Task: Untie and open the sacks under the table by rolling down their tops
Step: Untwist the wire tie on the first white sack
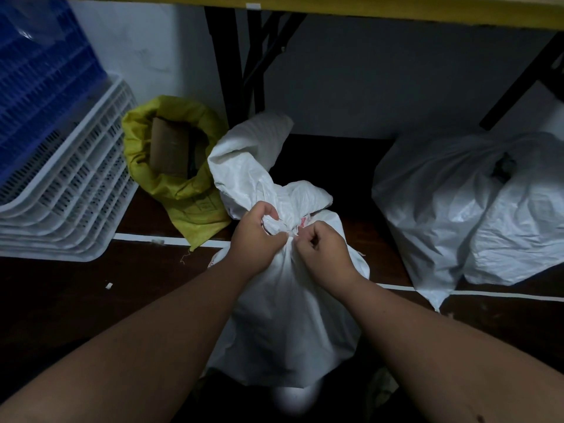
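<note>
Both bare forearms reach in from the bottom edge toward a white woven plastic sack (287, 315) standing on the dark floor just in front of the camera, under the yellow-edged table (396, 10). Left hand (259, 239) has fingers curled round the bunched neck of this sack, thumb and forefinger pinching the knot (282, 227). Right hand (320, 251) is clenched just beside it, fingertips pinching the same knot from the other side. Sack top is still tied; loose upper fabric flops up and back behind the hands.

Yellow woven sack (180, 178) sits behind-left, touching the white one, its top already rolled down and open, brown cardboard tube (169, 151) inside. Second white plastic sack (476, 209) lies to the right, well apart, with a dark spot at its gathered top; tied or not, cannot tell.

Stack of white slotted plastic crates (67, 190) at far left, blue plastic crate (39, 80) nested on top. Black folding table legs (241, 65) stand against the white wall behind. White tape line (488, 294) runs across the floor.
</note>
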